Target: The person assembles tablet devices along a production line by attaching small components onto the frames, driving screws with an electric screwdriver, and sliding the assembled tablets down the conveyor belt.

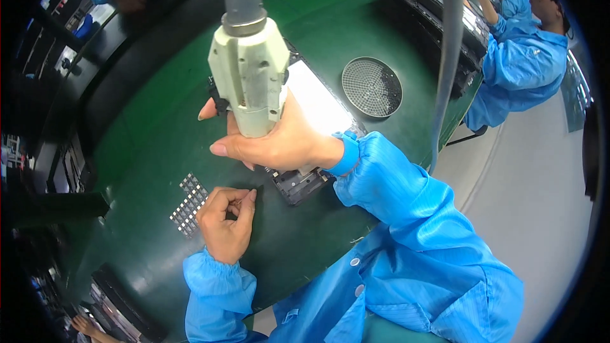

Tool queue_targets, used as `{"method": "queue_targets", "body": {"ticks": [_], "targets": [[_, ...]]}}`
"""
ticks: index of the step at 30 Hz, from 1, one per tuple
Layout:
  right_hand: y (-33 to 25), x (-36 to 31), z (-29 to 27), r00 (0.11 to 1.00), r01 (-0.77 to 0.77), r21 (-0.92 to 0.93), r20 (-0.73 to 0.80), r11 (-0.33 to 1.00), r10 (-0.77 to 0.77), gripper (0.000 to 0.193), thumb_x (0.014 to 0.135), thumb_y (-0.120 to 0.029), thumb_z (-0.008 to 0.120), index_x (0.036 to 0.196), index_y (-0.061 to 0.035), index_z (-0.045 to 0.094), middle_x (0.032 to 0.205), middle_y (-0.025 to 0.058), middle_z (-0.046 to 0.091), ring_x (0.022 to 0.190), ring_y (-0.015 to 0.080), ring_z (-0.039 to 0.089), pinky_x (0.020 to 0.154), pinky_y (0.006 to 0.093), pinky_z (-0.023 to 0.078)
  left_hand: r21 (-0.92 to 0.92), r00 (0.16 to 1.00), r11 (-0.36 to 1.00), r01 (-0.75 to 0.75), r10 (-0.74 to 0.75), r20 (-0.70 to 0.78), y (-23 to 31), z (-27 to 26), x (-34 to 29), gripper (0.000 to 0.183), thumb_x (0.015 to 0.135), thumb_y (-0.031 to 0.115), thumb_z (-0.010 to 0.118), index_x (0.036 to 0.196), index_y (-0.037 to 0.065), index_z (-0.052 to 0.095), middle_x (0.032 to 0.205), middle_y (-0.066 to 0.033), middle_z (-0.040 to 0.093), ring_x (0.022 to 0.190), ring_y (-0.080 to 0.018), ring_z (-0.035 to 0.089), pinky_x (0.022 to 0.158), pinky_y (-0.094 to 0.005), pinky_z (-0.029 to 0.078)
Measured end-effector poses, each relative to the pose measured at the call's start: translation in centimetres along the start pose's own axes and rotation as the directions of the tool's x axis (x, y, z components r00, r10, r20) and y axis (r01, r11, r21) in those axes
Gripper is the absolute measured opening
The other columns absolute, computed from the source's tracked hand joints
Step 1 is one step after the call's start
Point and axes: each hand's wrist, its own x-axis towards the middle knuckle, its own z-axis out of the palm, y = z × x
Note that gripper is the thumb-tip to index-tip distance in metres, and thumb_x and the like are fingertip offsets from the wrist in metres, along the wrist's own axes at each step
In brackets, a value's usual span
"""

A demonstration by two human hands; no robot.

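Observation:
My right hand (289, 143) is wrapped round the body of a cream electric screwdriver (248, 67), which hangs upright from above; its tip is hidden behind the hand. Beneath and behind that hand lies a flat black device frame (295, 185) with a bright white panel (316, 92), set slantwise on the green table. My left hand (227, 223) rests low to the left, thumb and forefinger pinched together. Whatever those fingertips may hold is too small to make out. Right beside its knuckles is a grid of small dark parts with pale squares (186, 209).
A round grey dish with a gridded bottom (362, 89) holds dark small bits at its right side. Black device frames (438, 16) are stacked at the far right edge, where a grey cable (450, 44) hangs down. A co-worker in blue (524, 63) sits beyond.

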Motion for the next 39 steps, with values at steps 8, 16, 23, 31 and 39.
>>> {"method": "queue_targets", "body": {"ticks": [8, 16, 23, 31, 39], "targets": [[-0.3, 0.2, 0.5, 0.996, -0.086, -0.038, -0.015, 0.996, 0.085, 0.03, 0.069, 0.0, 0.067, 0.098, 0.0022, 0.058, 0.06, 0.0042, 0.059, 0.048, 0.0075, 0.055, 0.048, 0.0221, 0.044, -0.412, 0.987, 0.904, 0.115, -0.153, -0.059, -1.6, 0.3, -0.1, 0.01, 0.073, -0.008, 0.064, 0.076, -0.005, 0.054, 0.078, -0.0135, 0.064, 0.068, -0.0134, 0.062, 0.059, -0.0225, 0.051], [0.1, 0.0, 0.4, 0.995, -0.104, -0.036, -0.008, 0.994, 0.104, 0.03, 0.068, 0.0, 0.067, 0.097, 0.0023, 0.058, 0.059, 0.0037, 0.059, 0.05, 0.0071, 0.056, 0.05, 0.022, 0.044, -0.444, 0.944, 0.849, 0.287, -0.33, -0.021, -0.7, 0.2, 0.1, 0.014, 0.08, 0.0, 0.063, 0.088, -0.007, 0.055, 0.076, -0.0113, 0.063, 0.064, -0.0128, 0.062, 0.057, -0.0207, 0.049], [1.0, -0.7, 1.0, 0.996, 0.093, -0.16, 0.001, 0.983, -0.094, 0.026, 0.065, -0.003, 0.068, 0.09, -0.0003, 0.06, 0.074, 0.0068, 0.064, 0.068, 0.0147, 0.063, 0.063, 0.0265, 0.049, -0.528, 0.955, 0.838, 0.138, -0.254, -0.153, -0.5, -0.2, -0.1, 0.014, 0.086, -0.002, 0.053, 0.098, -0.007, 0.056, 0.087, -0.0146, 0.063, 0.069, -0.0167, 0.064, 0.06, -0.0233, 0.05], [0.6, -0.5, 0.6, 0.989, 0.065, -0.095, -0.129, 0.993, -0.077, 0.03, 0.065, -0.003, 0.069, 0.093, 0.0002, 0.059, 0.076, 0.0067, 0.064, 0.069, 0.0143, 0.062, 0.065, 0.0275, 0.05, 0.005, 0.963, 0.966, -0.259, 0.258, -0.078, 1.6, 0.7, -1.0, 0.016, 0.076, -0.005, 0.056, 0.091, -0.004, 0.062, 0.1, -0.019, 0.062, 0.093, -0.0288, 0.062, 0.079, -0.0361, 0.05], [-3.2, -2.6, -4.4, 0.971, 0.138, 0.055, -0.203, 0.989, -0.124, 0.033, 0.073, -0.002, 0.07, 0.102, 0.0014, 0.054, 0.06, 0.0007, 0.055, 0.049, 0.0054, 0.052, 0.043, 0.0205, 0.041, 0.411, 0.77, 0.669, -0.62, 0.619, 0.153, 0.4, 5.3, 4.3, 0.045, 0.068, 0.015, 0.071, 0.106, -0.004, 0.056, 0.112, -0.02, 0.056, 0.108, -0.034, 0.053, 0.09, -0.0464, 0.04]]}}
